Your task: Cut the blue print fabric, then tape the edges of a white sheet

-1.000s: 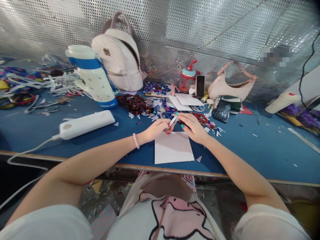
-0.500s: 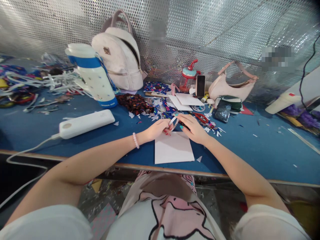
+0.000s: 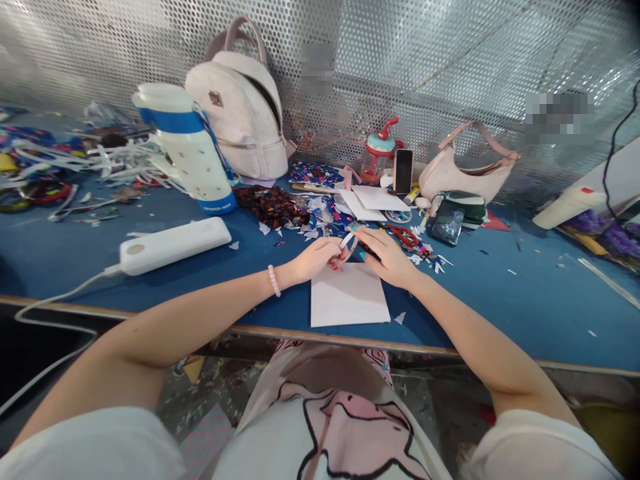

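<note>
My left hand (image 3: 320, 259) is closed, its fingers pinching a narrow white strip (image 3: 347, 241) that looks like paper. From the other side, my right hand (image 3: 389, 259) has its fingertips on the strip's upper end, with the thumb bent below. Part of the strip appears to curve between the two hands; the fingers hide the rest. Just under both hands, a flat white square (image 3: 350, 303), like a card or paper stack, lies near the table's front edge.
Paper scraps and red-handled scissors (image 3: 404, 235) lie beyond my hands, near white cards (image 3: 380, 198). A bottle (image 3: 195, 153) and backpack (image 3: 245, 120) stand left, behind a white corded device (image 3: 175, 245). A phone (image 3: 403, 171), red-lidded cup (image 3: 379, 150) and handbag (image 3: 465, 170) are right.
Both hands keep nearly the same pose around the white strip. The whole view has shifted very slightly; nothing on the table has visibly moved.
</note>
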`<state>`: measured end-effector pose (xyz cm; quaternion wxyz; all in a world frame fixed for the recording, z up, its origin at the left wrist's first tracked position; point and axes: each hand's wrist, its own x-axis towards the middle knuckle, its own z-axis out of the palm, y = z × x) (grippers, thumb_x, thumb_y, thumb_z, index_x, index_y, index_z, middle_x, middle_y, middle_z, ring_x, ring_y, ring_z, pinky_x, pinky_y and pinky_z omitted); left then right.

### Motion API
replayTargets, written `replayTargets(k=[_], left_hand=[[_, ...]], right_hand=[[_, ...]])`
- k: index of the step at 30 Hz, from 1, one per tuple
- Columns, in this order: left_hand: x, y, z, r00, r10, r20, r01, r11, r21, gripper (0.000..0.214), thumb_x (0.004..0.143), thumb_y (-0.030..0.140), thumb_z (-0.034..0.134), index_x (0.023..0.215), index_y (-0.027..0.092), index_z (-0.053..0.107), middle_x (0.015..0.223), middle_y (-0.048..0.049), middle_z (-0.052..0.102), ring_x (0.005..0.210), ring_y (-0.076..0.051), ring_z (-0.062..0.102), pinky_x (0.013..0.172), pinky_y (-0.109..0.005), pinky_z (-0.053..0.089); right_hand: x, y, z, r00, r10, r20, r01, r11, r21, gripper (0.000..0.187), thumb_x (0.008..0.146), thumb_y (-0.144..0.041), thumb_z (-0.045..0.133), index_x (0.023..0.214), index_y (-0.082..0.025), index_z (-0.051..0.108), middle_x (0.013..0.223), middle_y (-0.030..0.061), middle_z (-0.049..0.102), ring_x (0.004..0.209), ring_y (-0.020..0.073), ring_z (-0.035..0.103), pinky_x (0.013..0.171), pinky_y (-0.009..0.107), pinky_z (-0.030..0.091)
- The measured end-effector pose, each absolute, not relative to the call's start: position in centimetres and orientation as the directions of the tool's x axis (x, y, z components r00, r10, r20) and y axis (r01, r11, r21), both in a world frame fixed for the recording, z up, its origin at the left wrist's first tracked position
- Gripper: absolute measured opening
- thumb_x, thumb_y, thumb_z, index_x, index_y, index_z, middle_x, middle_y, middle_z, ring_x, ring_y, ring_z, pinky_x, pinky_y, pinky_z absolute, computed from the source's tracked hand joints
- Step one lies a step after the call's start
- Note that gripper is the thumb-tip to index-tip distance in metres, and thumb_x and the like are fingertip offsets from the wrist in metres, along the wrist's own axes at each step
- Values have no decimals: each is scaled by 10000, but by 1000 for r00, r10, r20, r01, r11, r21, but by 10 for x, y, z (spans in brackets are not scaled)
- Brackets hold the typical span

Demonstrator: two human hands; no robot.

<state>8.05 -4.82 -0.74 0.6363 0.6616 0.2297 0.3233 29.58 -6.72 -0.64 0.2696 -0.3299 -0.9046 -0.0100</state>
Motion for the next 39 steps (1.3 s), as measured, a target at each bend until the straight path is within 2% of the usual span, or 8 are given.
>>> replayTargets(k=[10, 22, 27, 39], left_hand=[[79, -48, -10, 693, 703, 160, -107, -120, 987, 152, 610, 190, 424, 709, 149, 532, 564, 57, 430, 543, -87, 402, 584, -225, 399], [80, -52, -10, 706, 688, 167, -115, -122, 986, 134, 718, 211, 438, 786, 149, 536, 568, 58, 447, 548, -95, 409, 618, -248, 417], [81, -52, -9, 722, 668, 181, -131, -125, 983, 140, 746, 218, 410, 782, 150, 527, 553, 70, 390, 539, -96, 380, 618, -255, 423], [80, -52, -7, 747, 632, 208, -113, -189, 976, 117, 721, 189, 449, 771, 150, 546, 583, 58, 445, 583, -103, 436, 638, -256, 394]], right_hand=[[296, -67, -7, -626, 608, 489, 611, 772, -177, 543, 911, -196, 417, 1449, -244, 361, 1364, 140, 521, 1259, 283, 488, 1029, 526, 421], [296, -68, -6, -635, 611, 473, 605, 774, -187, 576, 907, -198, 419, 1470, -263, 319, 1383, 130, 505, 1278, 291, 474, 1036, 542, 417], [296, -68, -7, -638, 601, 481, 601, 779, -176, 577, 906, -191, 423, 1469, -261, 317, 1379, 135, 503, 1273, 288, 480, 1030, 537, 427], [295, -70, -9, -643, 596, 482, 612, 777, -146, 588, 926, -230, 417, 1493, -268, 267, 1429, 127, 468, 1318, 290, 445, 1053, 531, 414]])
